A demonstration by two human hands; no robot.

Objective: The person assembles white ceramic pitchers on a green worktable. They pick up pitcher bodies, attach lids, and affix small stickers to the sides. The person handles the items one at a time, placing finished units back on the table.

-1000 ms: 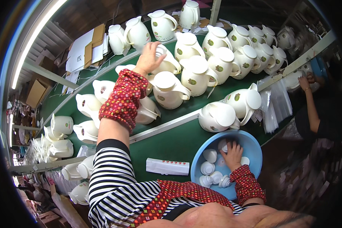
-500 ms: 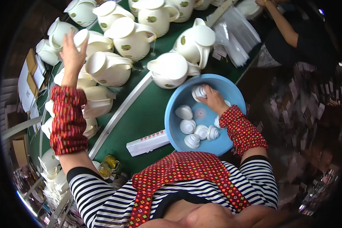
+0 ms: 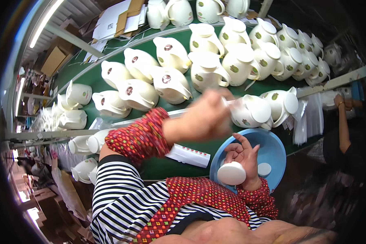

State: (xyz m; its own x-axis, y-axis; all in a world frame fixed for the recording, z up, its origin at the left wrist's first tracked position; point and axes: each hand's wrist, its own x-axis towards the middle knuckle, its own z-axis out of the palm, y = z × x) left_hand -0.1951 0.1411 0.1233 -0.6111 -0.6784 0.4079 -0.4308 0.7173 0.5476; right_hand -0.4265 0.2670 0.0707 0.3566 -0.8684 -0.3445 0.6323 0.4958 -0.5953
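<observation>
My right hand (image 3: pixel 243 155) is over the blue basin (image 3: pixel 277 149), shut on a white round lid (image 3: pixel 232 173) that it holds above the basin's near rim. Another white lid (image 3: pixel 264 169) lies in the basin. My left hand (image 3: pixel 205 118) is blurred with motion just left of a cream kettle (image 3: pixel 252 112) that stands behind the basin. Something pale shows at its fingertips, but I cannot tell whether it grips anything. A second cream kettle (image 3: pixel 281 103) stands to the right of the first.
Several cream kettles (image 3: pixel 207 69) fill the green table (image 3: pixel 110 53) beyond a metal rail. A white flat box with red dots (image 3: pixel 189 155) lies left of the basin. Clear plastic bags (image 3: pixel 309 122) hang at the right, beside another person's arm (image 3: pixel 345 122).
My left hand has come back from the far kettles to the kettle beside the basin. My right hand has lifted a white lid out of the basin. The view has swung.
</observation>
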